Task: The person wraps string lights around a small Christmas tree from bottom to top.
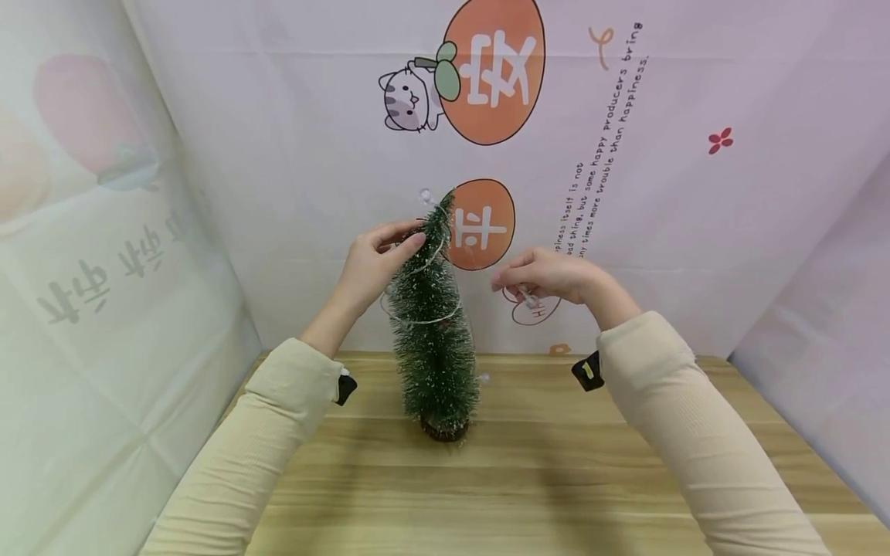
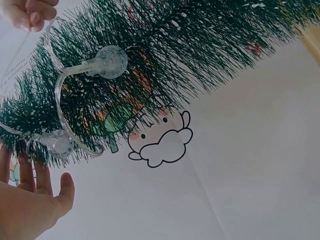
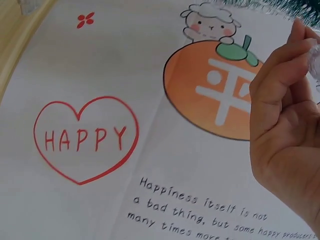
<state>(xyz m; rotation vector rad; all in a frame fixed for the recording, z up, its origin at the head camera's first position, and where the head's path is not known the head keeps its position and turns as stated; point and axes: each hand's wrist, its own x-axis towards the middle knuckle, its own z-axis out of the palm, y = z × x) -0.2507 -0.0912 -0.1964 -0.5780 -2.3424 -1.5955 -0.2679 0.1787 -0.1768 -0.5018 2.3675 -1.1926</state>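
A small green artificial Christmas tree (image 1: pixel 434 340) with frosted tips stands upright, its narrow top leaning a little right. Around its upper half winds a clear wire of string lights (image 1: pixel 424 321) with round bulbs, one clear bulb (image 2: pixel 111 62) showing large in the left wrist view. My left hand (image 1: pixel 378 259) is at the treetop from the left, fingers fairly straight against the bristles and thumb apart. To the right of the tree, my right hand (image 1: pixel 545 276) pinches the free part of the string lights. A bulb (image 3: pixel 315 61) hangs by its fingers, partly cut off in the right wrist view.
The tree's dark round base (image 1: pixel 445 432) rests on a wood-grain tabletop (image 1: pixel 514 479). Behind it hangs a pale printed cloth (image 1: pixel 313 154) with orange fruit and lettering; another cloth (image 1: pixel 83 232) closes the left side. One bulb (image 1: pixel 484 378) sticks out low on the tree's right.
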